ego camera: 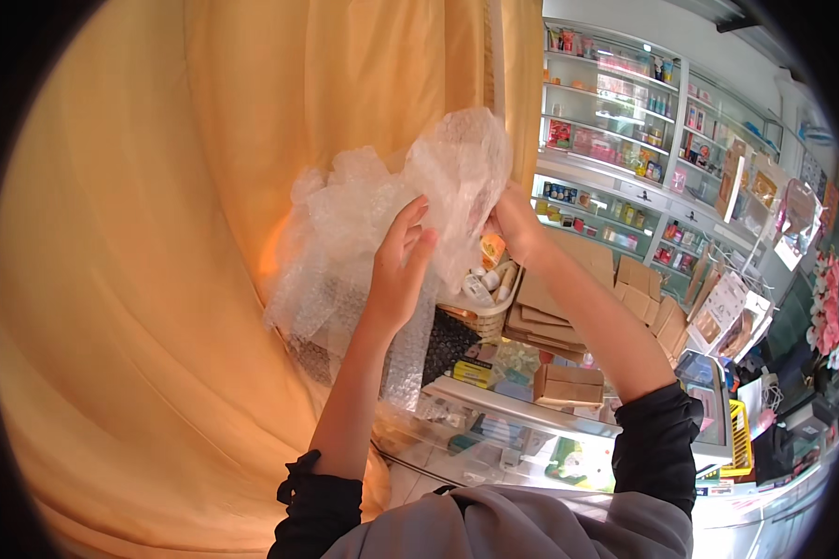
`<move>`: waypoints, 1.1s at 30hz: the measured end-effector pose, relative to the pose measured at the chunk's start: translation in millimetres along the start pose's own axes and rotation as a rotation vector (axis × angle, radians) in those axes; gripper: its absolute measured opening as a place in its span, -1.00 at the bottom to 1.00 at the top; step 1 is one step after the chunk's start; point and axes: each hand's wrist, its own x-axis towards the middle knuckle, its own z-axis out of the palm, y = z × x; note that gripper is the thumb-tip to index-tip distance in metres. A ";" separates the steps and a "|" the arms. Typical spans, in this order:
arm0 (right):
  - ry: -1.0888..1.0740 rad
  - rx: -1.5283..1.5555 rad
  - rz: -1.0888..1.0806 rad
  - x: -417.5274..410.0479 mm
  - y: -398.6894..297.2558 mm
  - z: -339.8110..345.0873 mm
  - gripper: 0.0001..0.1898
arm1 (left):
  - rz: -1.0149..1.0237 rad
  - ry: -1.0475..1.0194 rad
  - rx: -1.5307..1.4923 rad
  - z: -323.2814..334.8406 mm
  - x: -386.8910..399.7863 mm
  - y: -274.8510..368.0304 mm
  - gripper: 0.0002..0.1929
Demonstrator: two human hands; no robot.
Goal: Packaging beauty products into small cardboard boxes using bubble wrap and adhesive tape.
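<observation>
My right hand (pixel 516 222) grips the right edge of a crumpled piece of clear bubble wrap (pixel 461 168), raised above a glass display counter. The fingers there are partly hidden behind the plastic. My left hand (pixel 404 262) is just left of this piece, palm turned toward it, with thumb and fingers apart. Whether its fingertips touch the wrap is hard to tell. Behind that hand, a large heap of bubble wrap (pixel 335 237) spreads against a yellow-orange curtain (pixel 147 209) and hangs over the counter's edge. Below the raised piece is a wicker basket (pixel 491 325) of bottles and tubes.
Flattened cardboard boxes (pixel 549 307) are stacked right of the basket. A small brown carton (pixel 568 384) and a yellow box (pixel 472 373) lie near the counter's front rail (pixel 517 401). A monitor (pixel 703 405) and yellow basket (pixel 740 437) stand right. Stocked glass shelves (pixel 608 119) line the wall.
</observation>
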 end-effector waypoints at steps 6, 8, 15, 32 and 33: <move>-0.242 0.161 0.273 -52.0 -5.3 -24.0 -0.25 | -0.128 -0.197 0.080 43.5 -39.5 2.5 -0.47; -0.245 0.002 0.281 -69.2 0.5 -57.4 -0.29 | -0.219 -0.207 -0.021 56.5 -53.2 -5.2 -0.54; -0.166 0.006 0.374 -127.0 -0.2 -149.9 -0.56 | -0.463 -0.177 -0.310 85.2 -95.7 -6.2 -0.65; 0.060 -0.128 0.395 -163.8 -14.6 -227.4 -0.45 | -0.663 -0.424 -0.697 90.6 -115.1 -12.0 -0.38; 0.038 -0.188 0.410 -161.6 -14.5 -224.2 -0.44 | -0.687 -0.469 -0.358 97.0 -113.9 -4.9 -0.35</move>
